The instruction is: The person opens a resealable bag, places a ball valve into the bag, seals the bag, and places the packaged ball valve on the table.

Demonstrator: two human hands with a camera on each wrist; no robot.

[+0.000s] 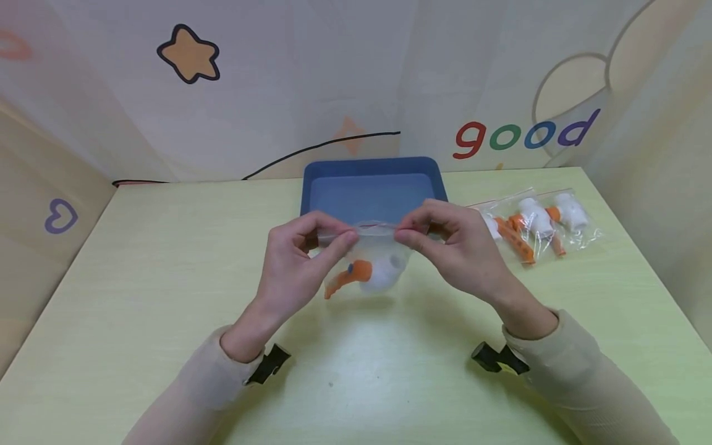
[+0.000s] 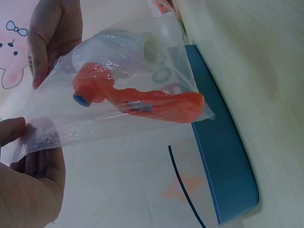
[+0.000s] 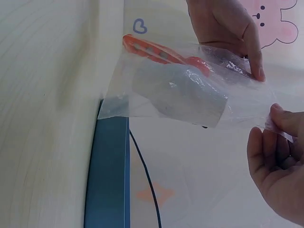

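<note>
A clear zip bag (image 1: 377, 231) hangs above the table between my two hands. Inside it are an orange piece with a long arm (image 2: 156, 105) and a white rounded piece (image 3: 178, 92) with an open round end. My left hand (image 1: 295, 262) pinches the left part of the bag's top edge between thumb and fingers. On the other side, my right hand (image 1: 458, 250) pinches the right part of that edge. In both wrist views the bag's bottom corners point away from the hands, with the pieces lying toward that end.
Behind the hands, a blue tray (image 1: 374, 165) stands at the table's back edge. Several clear bags with white and orange pieces (image 1: 536, 219) lie to the right on the pale table (image 1: 167, 278). A printed curtain (image 1: 334, 74) closes off the back.
</note>
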